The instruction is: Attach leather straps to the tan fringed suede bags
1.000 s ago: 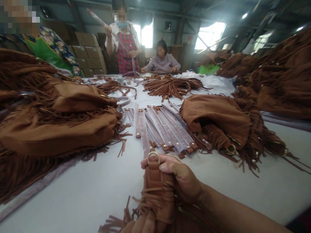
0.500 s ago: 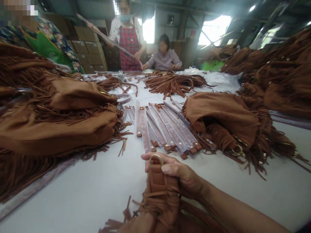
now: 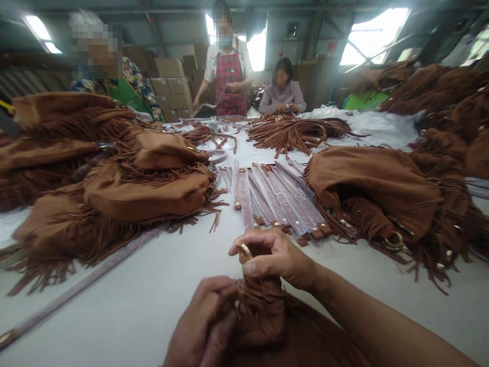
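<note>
A brown fringed bag lies at the table's near edge, its upper end raised between my hands. At its tip is a gold ring on a brown tab. My right hand pinches this end, thumb in front and fingers behind the ring. Lower and to the left, my left hand is closed on the bag's gathered fringe; its fingertips are partly hidden. Just beyond lie several brown straps in clear plastic sleeves.
Fringed brown bags are heaped on the left, another bag on the right. A long sleeved strap lies at the left front. Loose brown straps are piled farther back. Co-workers are across the table.
My left hand has come up into view beside the ring end, and that end has turned sideways. The view has swung left. The standing co-worker has lowered the long strip.
</note>
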